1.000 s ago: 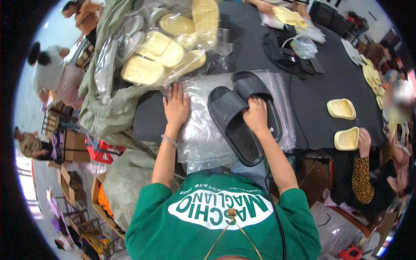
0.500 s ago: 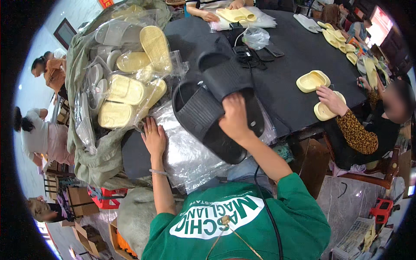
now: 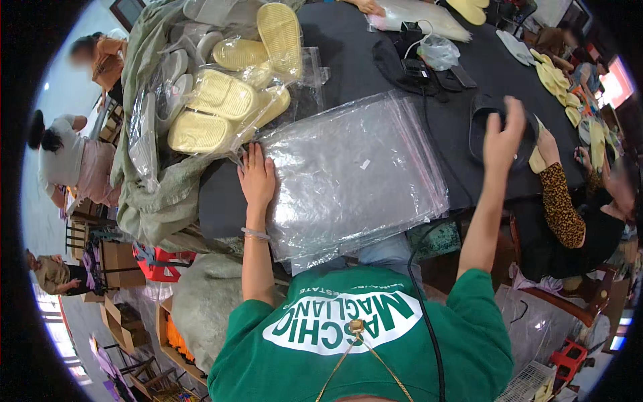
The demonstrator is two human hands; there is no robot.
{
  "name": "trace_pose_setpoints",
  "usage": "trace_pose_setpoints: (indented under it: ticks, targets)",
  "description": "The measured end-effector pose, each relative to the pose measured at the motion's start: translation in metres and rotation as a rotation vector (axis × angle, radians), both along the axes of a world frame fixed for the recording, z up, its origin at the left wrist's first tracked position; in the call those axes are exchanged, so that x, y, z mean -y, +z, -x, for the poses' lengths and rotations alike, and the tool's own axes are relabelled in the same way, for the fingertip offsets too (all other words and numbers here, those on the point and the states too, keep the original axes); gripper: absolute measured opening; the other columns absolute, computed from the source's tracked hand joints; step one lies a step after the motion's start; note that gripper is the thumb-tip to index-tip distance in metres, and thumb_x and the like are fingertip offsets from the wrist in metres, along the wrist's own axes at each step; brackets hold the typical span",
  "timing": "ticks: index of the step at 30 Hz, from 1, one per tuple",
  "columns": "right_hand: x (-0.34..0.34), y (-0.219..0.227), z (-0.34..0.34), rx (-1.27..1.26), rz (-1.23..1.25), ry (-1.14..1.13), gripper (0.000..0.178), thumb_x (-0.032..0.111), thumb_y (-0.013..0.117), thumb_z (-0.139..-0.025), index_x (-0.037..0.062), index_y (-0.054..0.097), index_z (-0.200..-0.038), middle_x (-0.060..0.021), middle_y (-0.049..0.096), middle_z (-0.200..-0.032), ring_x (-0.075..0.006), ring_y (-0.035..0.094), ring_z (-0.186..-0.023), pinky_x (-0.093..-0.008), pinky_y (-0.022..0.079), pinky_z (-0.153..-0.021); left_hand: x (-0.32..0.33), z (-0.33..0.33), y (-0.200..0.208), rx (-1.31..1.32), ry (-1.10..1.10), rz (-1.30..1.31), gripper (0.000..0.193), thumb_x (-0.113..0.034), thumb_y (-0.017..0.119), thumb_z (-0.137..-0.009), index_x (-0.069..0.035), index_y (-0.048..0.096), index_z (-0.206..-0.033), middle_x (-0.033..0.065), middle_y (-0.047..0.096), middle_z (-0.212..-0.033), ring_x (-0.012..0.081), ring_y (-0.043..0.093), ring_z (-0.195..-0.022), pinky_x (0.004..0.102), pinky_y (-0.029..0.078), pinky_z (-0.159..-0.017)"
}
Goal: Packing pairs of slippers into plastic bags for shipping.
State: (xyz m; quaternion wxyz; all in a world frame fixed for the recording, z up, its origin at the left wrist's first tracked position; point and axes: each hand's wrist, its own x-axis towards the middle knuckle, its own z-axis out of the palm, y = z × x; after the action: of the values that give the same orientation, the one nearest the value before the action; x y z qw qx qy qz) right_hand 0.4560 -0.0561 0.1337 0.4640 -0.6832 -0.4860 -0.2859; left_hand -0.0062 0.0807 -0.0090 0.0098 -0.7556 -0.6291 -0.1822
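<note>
My left hand (image 3: 258,175) lies flat with its fingers stretched out on the left edge of a stack of clear plastic bags (image 3: 355,174) in front of me. Over to the right, my right hand (image 3: 504,137) is raised with its fingers apart and nothing in them. Behind it, on the dark table, is a black slide slipper (image 3: 477,127), partly hidden by the hand. A co-worker's hand (image 3: 546,151) touches a pale yellow slipper (image 3: 536,161) just beside it. Near the charger is another dark curved shape (image 3: 388,63), perhaps a slipper.
An open sack (image 3: 177,194) at the left holds bagged yellow slippers (image 3: 221,94) and grey ones. A charger (image 3: 415,67), cable, phone (image 3: 462,76) and crumpled plastic bag (image 3: 439,52) lie at the back. More yellow slippers (image 3: 552,77) line the far right.
The black slippers that my right hand held over the bags have left that spot. My right hand has moved right and opened; the left stays on the bags. The view has shifted.
</note>
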Motion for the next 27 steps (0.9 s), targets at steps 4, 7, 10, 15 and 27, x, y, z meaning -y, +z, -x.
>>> trace_pose_setpoints:
  ticks: [4, 7, 10, 15, 27]
  targets:
    - [0.010, -0.037, 0.113, -0.520, 0.491, 0.600, 0.050, 0.025, 0.055, -0.090, -0.0041, 0.045, -0.130, -0.0233, 0.040, -0.139, -0.0358, 0.034, -0.131, -0.0399, 0.028, -0.108, -0.001, 0.003, 0.008, 0.162, -0.113, 0.026, 0.051, -0.033, 0.036, -0.097, -0.006, 0.035, -0.141, 0.0107, 0.033, -0.148, 0.0312, 0.029, -0.136, 0.0467, 0.022, -0.110]
    - [0.007, -0.091, 0.125, -0.350, 0.703, 0.491, 0.065, 0.038, 0.053, -0.091, -0.0085, 0.038, -0.133, -0.0281, 0.035, -0.140, -0.0388, 0.032, -0.132, -0.0422, 0.026, -0.109, 0.002, 0.004, 0.021, 0.599, -0.209, 0.041, 0.049, -0.023, 0.047, -0.095, 0.004, 0.038, -0.135, 0.0236, 0.038, -0.140, 0.0360, 0.035, -0.132, 0.0393, 0.026, -0.109]
    - [0.005, -0.109, 0.114, -0.094, 0.877, 0.222, 0.079, 0.050, 0.050, -0.089, -0.0118, 0.030, -0.135, -0.0324, 0.031, -0.140, -0.0425, 0.029, -0.132, -0.0451, 0.024, -0.109, 0.022, 0.013, 0.048, 0.616, -0.081, 0.096, 0.048, -0.024, 0.049, -0.095, 0.004, 0.041, -0.133, 0.0240, 0.037, -0.141, 0.0361, 0.033, -0.133, 0.0357, 0.027, -0.108]
    - [0.015, -0.124, 0.086, -0.245, 0.831, 0.090, 0.084, 0.054, 0.049, -0.088, -0.0109, 0.029, -0.136, -0.0313, 0.030, -0.141, -0.0431, 0.028, -0.132, -0.0483, 0.022, -0.109, 0.076, 0.030, 0.017, 0.307, 0.316, 0.141, 0.054, -0.038, 0.042, -0.096, 0.002, 0.045, -0.132, 0.0204, 0.032, -0.145, 0.0343, 0.024, -0.138, 0.0511, 0.017, -0.110]
    - [0.021, -0.124, 0.095, -0.270, 0.825, 0.156, 0.080, 0.051, 0.047, -0.091, -0.0093, 0.025, -0.139, -0.0285, 0.030, -0.142, -0.0419, 0.026, -0.133, -0.0472, 0.023, -0.109, 0.077, -0.027, 0.009, 0.507, 0.202, -0.014, 0.060, -0.040, 0.061, -0.084, 0.000, 0.047, -0.125, 0.0245, 0.039, -0.137, 0.0411, 0.034, -0.128, 0.0536, 0.029, -0.101]
